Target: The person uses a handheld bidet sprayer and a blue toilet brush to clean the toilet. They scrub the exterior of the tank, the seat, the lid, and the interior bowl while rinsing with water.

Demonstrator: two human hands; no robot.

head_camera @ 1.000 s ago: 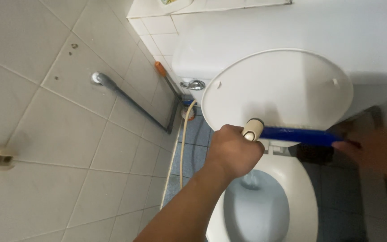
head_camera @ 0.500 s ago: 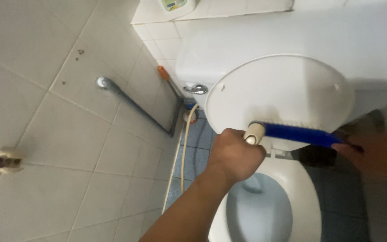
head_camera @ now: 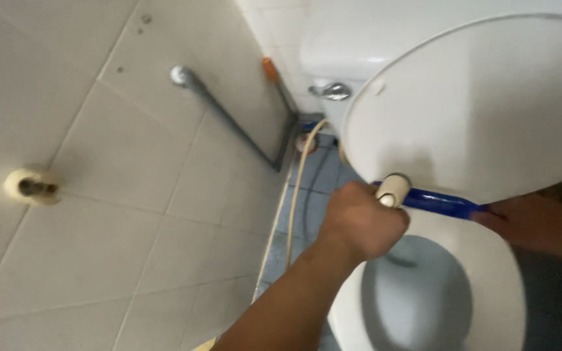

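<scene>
Left hand (head_camera: pixel 364 221): fist closed round cream nozzle (head_camera: pixel 393 191).
Right hand (head_camera: pixel 541 224): blurred at 3 o'clock, holding blue brush (head_camera: pixel 438 202).
Room: tiled wall (head_camera: pixel 99 162); toilet lid (head_camera: pixel 482 104) raised at 1 o'clock.

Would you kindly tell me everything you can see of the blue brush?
The blue brush looks like glossy plastic: a long, narrow blue body lying almost level against the underside of the raised toilet lid, above the bowl. The right hand grips its far end; a cream nozzle, held in the left hand, meets its near end. Its bristles are hidden.
</scene>
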